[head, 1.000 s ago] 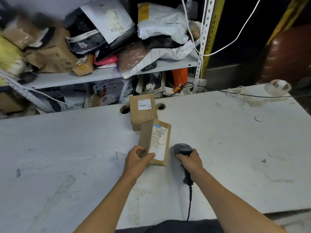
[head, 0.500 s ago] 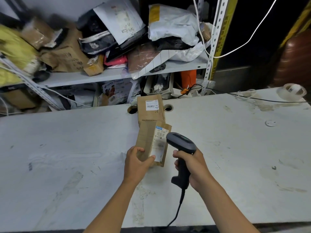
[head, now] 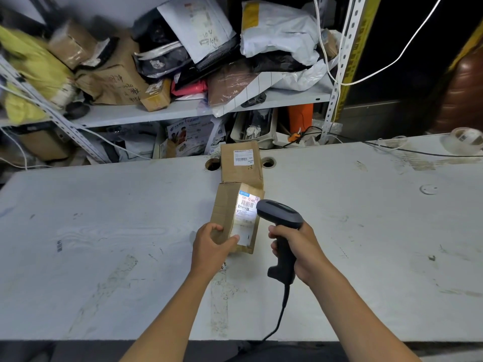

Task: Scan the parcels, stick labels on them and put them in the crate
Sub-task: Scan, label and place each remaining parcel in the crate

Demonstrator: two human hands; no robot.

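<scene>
With the left hand (head: 210,246) gripping the parcel (head: 236,218), the right hand (head: 295,246) gripping the scanner (head: 281,218) should aim squarely at its barcode.

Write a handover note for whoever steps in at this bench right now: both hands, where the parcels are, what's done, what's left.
Left hand: grips the near parcel at its lower left corner, label facing up.
Right hand: holds the scanner by its handle, head aimed at that label; a bright patch of light lies on the barcode.
Second parcel: lies on the table just behind the first, at the far edge between two holes, with its own label.
Done: the scan of the near parcel is under way.
Left: scan the second parcel, label both, crate both. No crate or loose labels are in view.
</scene>
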